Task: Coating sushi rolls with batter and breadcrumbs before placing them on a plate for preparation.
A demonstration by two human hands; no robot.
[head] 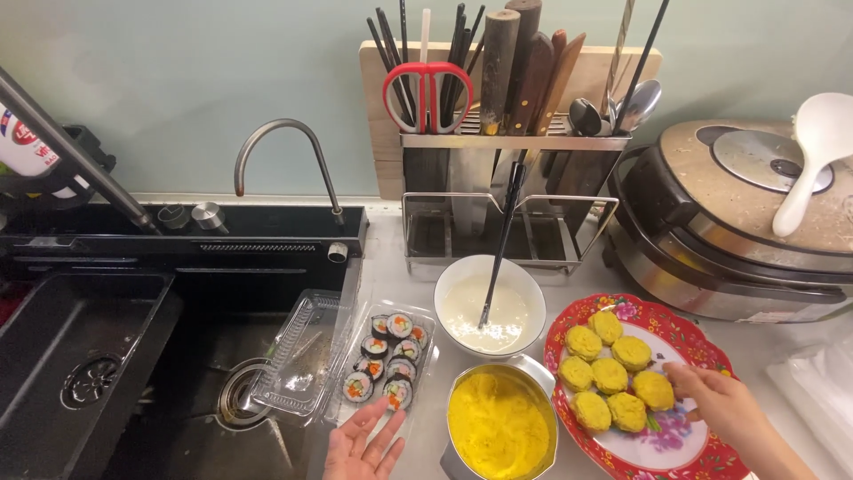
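Beside the black sink [89, 338], the left hand [362, 446] lies open, fingers spread, just below the clear tray of sushi rolls [387, 363], holding nothing. The right hand [718, 402] pinches a yellow patty [653, 389] on the red floral plate [622, 449]. The pale counter [391, 258] also holds a metal bowl of yellow batter [499, 425].

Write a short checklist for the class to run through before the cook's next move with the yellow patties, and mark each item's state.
1. Right hand at the patty on the plate's near side: ok, fingertips touch it.
2. Left hand free: ok, open palm, holding nothing.
3. Space left on the flowered plate: ok, front part bare.
4. Yellow mix left in the metal bowl: ok.
5. Chopsticks steady in the white bowl: cannot tell.
6. Sushi tray lid open: ok.
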